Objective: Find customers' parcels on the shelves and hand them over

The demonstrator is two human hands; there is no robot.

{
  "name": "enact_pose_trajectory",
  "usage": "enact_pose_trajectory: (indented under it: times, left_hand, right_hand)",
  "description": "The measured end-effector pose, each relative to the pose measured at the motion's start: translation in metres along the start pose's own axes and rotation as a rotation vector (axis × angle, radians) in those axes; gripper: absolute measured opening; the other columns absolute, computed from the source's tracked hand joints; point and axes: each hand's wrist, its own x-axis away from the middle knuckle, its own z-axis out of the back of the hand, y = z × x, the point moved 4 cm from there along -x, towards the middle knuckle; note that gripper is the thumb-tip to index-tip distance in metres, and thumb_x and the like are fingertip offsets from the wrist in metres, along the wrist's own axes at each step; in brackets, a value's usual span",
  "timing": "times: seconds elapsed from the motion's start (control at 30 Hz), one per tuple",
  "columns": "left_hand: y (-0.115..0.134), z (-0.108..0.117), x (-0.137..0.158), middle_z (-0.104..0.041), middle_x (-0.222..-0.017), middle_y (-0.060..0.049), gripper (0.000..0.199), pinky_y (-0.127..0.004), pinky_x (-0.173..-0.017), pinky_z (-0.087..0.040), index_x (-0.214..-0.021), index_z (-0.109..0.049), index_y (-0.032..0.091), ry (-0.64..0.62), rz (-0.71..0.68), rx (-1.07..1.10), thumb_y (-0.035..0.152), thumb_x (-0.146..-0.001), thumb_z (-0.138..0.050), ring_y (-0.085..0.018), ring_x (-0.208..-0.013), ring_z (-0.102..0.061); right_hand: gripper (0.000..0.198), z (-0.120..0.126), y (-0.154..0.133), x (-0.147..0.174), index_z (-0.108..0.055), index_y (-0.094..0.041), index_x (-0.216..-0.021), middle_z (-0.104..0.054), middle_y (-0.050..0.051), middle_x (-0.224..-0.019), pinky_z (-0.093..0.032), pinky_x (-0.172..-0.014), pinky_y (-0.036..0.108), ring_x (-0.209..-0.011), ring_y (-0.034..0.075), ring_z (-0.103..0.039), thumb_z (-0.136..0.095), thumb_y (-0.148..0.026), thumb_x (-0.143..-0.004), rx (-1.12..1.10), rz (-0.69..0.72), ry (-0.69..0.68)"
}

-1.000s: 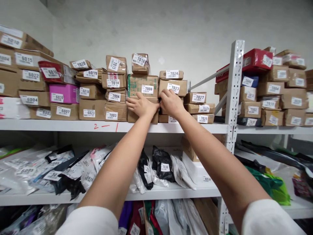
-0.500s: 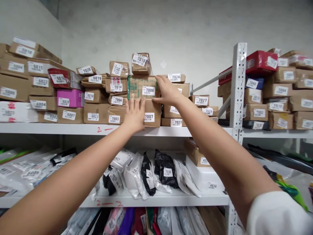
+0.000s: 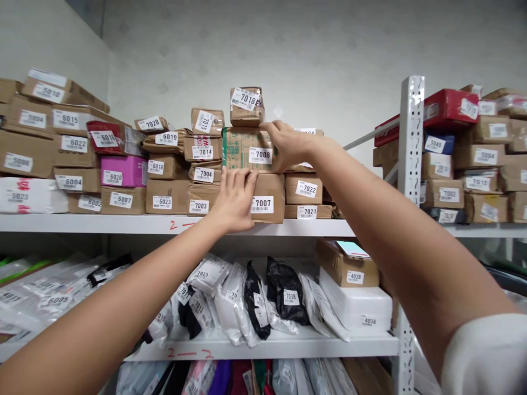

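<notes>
My left hand (image 3: 237, 202) lies with fingers stretched over the front of a cardboard box labelled 7007 (image 3: 269, 215), fingertips near its top edge. It is open. On that box rests a cardboard box with green print labelled 7008 (image 3: 242, 145). My right hand (image 3: 290, 145) is closed around the right end of this upper box, fingers at its top corner; the thumb is mostly hidden. A small brown box labelled 7018 (image 3: 246, 107) sits on top of box 7008.
Stacked cartons flank both hands on the white shelf (image 3: 135, 224), including a purple box (image 3: 124, 171). Lower down are bagged parcels, a black bag (image 3: 286, 291), and a white box (image 3: 356, 300) carrying a carton and a phone (image 3: 353, 249). A perforated metal post (image 3: 411, 142) stands right.
The view has shifted slightly, and the phone on the lower carton now shows. My right fingers have drawn in closer around the end of box 7008. My left hand stays against box 7007.
</notes>
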Motion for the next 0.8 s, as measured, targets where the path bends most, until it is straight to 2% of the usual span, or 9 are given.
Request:
enact_pose_trajectory:
  times: [0.17, 0.27, 0.37, 0.43, 0.5, 0.57, 0.67, 0.73, 0.8]
  left_hand:
    - [0.002, 0.009, 0.004, -0.035, -0.135, -0.021, 0.108, -0.059, -0.114, -0.006, -0.143, -0.019, 0.010, 0.004, 0.000, 0.012, 0.033, -0.052, -0.072, -0.039, -0.128, -0.030]
    - [0.003, 0.010, 0.003, -0.035, -0.136, -0.021, 0.108, -0.058, -0.114, -0.006, -0.143, -0.019, 0.010, -0.002, 0.010, 0.009, 0.031, -0.051, -0.072, -0.039, -0.128, -0.030]
    - [0.002, 0.010, 0.004, -0.035, -0.137, -0.022, 0.110, -0.057, -0.115, -0.005, -0.144, -0.020, 0.009, -0.008, 0.015, 0.009, 0.032, -0.051, -0.074, -0.039, -0.129, -0.029]
    - [0.000, 0.011, 0.007, -0.034, -0.138, -0.022, 0.114, -0.058, -0.114, -0.004, -0.145, -0.021, 0.010, -0.019, 0.005, 0.027, 0.037, -0.049, -0.077, -0.040, -0.130, -0.028]
    - [-0.003, 0.015, 0.009, -0.032, -0.139, -0.021, 0.118, -0.061, -0.113, -0.003, -0.145, -0.024, 0.015, -0.028, 0.023, 0.082, 0.049, -0.046, -0.080, -0.042, -0.133, -0.024]
    - [-0.012, 0.020, 0.010, -0.025, -0.145, -0.021, 0.121, -0.062, -0.112, -0.006, -0.145, -0.025, 0.020, -0.013, 0.164, 0.190, 0.066, -0.045, -0.076, -0.044, -0.137, -0.018]
    - [-0.034, 0.020, 0.009, -0.019, -0.151, -0.024, 0.121, -0.060, -0.109, -0.024, -0.147, -0.015, 0.017, -0.028, 0.607, 0.442, 0.078, -0.054, -0.064, -0.044, -0.138, -0.022]
    - [-0.043, 0.017, 0.004, -0.032, -0.147, -0.024, 0.116, -0.054, -0.103, -0.037, -0.146, -0.015, 0.014, -0.062, 0.812, 0.593, 0.074, -0.059, -0.064, -0.041, -0.132, -0.037]
    - [-0.047, 0.015, -0.004, -0.045, -0.140, -0.020, 0.109, -0.048, -0.101, -0.042, -0.142, -0.026, 0.014, -0.042, 0.849, 0.647, 0.068, -0.058, -0.070, -0.036, -0.126, -0.046]
  right_hand:
    - [0.076, -0.009, 0.016, -0.013, -0.029, -0.026, -0.137, -0.036, 0.009, -0.131, -0.045, -0.098, 0.055, -0.123, 0.035, -0.044, -0.072, -0.042, -0.077, 0.062, 0.059, 0.000]
    - [0.071, -0.013, 0.018, -0.020, -0.032, -0.028, -0.133, -0.031, 0.008, -0.134, -0.044, -0.097, 0.057, -0.125, 0.037, -0.040, -0.071, -0.045, -0.077, 0.097, 0.037, 0.065]
    - [0.070, -0.014, 0.014, -0.023, -0.034, -0.026, -0.129, -0.030, 0.008, -0.134, -0.047, -0.094, 0.058, -0.124, 0.039, -0.040, -0.072, -0.049, -0.075, 0.122, 0.052, 0.033]
    - [0.071, -0.012, 0.011, -0.022, -0.035, -0.025, -0.127, -0.032, 0.009, -0.132, -0.048, -0.092, 0.059, -0.123, 0.039, -0.041, -0.073, -0.050, -0.073, 0.126, 0.071, -0.008]
    - [0.070, -0.009, 0.011, -0.017, -0.037, -0.024, -0.127, -0.035, 0.009, -0.129, -0.047, -0.092, 0.060, -0.121, 0.038, -0.043, -0.074, -0.049, -0.073, 0.101, 0.066, -0.005]
    - [0.068, -0.004, 0.015, -0.010, -0.038, -0.024, -0.128, -0.038, 0.009, -0.127, -0.046, -0.093, 0.060, -0.120, 0.037, -0.045, -0.073, -0.048, -0.074, 0.051, 0.029, 0.047]
    - [0.066, 0.002, 0.019, 0.002, -0.038, -0.025, -0.131, -0.039, 0.009, -0.128, -0.044, -0.096, 0.060, -0.119, 0.035, -0.048, -0.071, -0.045, -0.077, 0.024, -0.001, 0.104]
    - [0.069, 0.003, 0.016, 0.008, -0.036, -0.027, -0.133, -0.039, 0.010, -0.129, -0.046, -0.095, 0.057, -0.114, 0.033, -0.053, -0.072, -0.042, -0.076, 0.044, 0.025, 0.059]
    - [0.079, 0.002, 0.011, 0.013, -0.032, -0.029, -0.137, -0.040, 0.010, -0.128, -0.049, -0.090, 0.053, -0.106, 0.030, -0.059, -0.076, -0.040, -0.072, 0.054, 0.036, -0.005]
